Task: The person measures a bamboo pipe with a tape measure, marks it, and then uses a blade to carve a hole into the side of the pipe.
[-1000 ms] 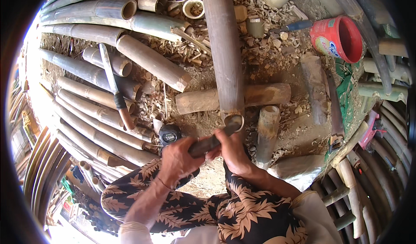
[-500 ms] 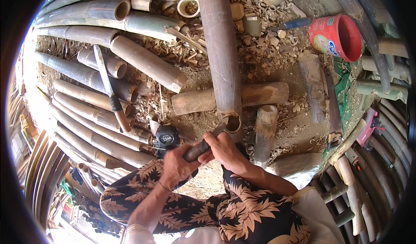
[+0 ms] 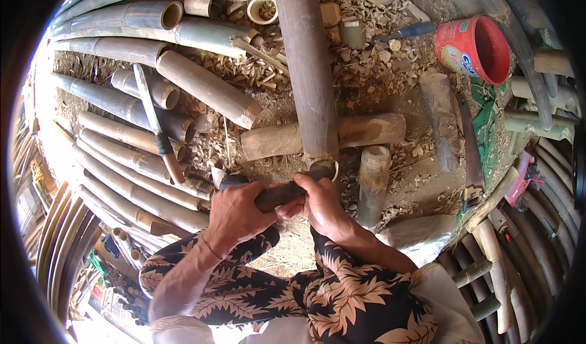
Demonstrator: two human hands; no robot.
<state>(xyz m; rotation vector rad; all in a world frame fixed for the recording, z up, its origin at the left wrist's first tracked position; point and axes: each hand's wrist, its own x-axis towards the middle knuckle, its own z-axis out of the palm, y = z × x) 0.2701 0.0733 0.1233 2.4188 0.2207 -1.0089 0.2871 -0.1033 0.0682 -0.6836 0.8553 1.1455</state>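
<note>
A thick greyish bamboo pole (image 3: pixel 305 69) points toward me, its near end propped on a crosswise bamboo log (image 3: pixel 271 141). At that end lies a knife (image 3: pixel 276 196) with a thick dark handle; its front part reaches the pole's rim. My left hand (image 3: pixel 239 214) is wrapped round the handle. Farther forward, my right hand (image 3: pixel 320 203) is closed on the knife near the blade, thumb on top. A pale thin curl (image 3: pixel 336 170) shows at the pole's end beside the blade. My left hand mostly hides a black tape measure (image 3: pixel 234 180).
Bamboo lengths (image 3: pixel 131 155) lie in rows at left. Another knife (image 3: pixel 155 121) rests on them. A short bamboo piece (image 3: pixel 373 179) stands right of my hands. Beyond are wood shavings (image 3: pixel 268 63), a red bucket (image 3: pixel 470 50), a blue-handled tool (image 3: pixel 415 31) and a saw (image 3: pixel 470 155).
Both hands have pushed the knife a little forward and right against the pole's end. My left hand now covers most of the tape measure. A pale curl has appeared at the rim.
</note>
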